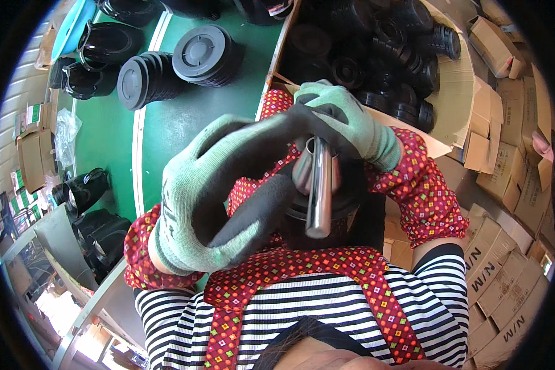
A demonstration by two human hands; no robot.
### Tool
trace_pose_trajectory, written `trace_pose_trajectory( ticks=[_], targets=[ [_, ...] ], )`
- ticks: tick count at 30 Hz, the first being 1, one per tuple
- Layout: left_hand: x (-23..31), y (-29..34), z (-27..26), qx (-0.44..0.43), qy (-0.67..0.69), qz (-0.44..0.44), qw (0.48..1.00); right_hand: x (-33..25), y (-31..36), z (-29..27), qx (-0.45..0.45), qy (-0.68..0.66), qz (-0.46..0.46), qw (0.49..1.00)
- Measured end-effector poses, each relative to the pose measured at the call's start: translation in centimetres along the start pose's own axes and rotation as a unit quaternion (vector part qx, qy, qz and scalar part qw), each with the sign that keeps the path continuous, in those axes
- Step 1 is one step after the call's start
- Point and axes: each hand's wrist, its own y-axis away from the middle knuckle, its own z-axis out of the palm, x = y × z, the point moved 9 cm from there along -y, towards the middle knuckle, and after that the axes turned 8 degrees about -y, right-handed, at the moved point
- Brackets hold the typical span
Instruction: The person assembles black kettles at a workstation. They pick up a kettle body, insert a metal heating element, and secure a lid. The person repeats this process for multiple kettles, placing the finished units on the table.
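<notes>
In front of my chest is a dark rounded vessel with a shiny metal tube pointing toward me; its exact kind is unclear. My right hand, in a green glove with a dark palm, is closed around the far end of the metal part, its fingertips partly hidden. My left hand, gloved alike, curves in from the left with thumb and fingers wide apart. Its slightly blurred fingertips reach the top of the metal part beside my right hand, and the thumb lies near the vessel's side.
Stacks of dark round lids stand on the green table, with glossy black jugs at its far left. A large carton of black round parts is at the far right. Cardboard boxes are stacked to my right.
</notes>
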Motion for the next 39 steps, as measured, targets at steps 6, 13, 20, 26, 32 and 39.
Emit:
trace_pose_trajectory(
  ticks=[6,13,20,26,32,39],
  targets=[
    [2.5,-2.4,6.0,-0.057,0.066,0.227,0.97,2.9,3.2,2.7,0.031,-0.151,0.05,0.987],
    [3.5,-2.6,10.1,0.039,-0.038,0.116,0.992,-0.2,2.5,2.4,0.005,-0.052,-0.072,0.996],
    [4.7,-3.9,7.2,-0.083,0.069,0.012,0.994,2.0,4.2,3.2,0.011,-0.071,-0.031,0.997],
    [4.9,-4.4,11.9,-0.076,-0.428,0.075,0.897,1.1,3.5,2.8,0.003,-0.044,-0.004,0.999],
    [-10.6,-3.4,4.1,-0.076,-0.386,-0.154,0.906,-7.0,0.5,0.0,-0.01,0.205,0.2,0.958],
    [-5.6,-2.9,4.1,-0.068,-0.088,-0.148,0.983,-3.5,1.1,-3.6,-0.023,0.163,0.161,0.973]
  ],
)
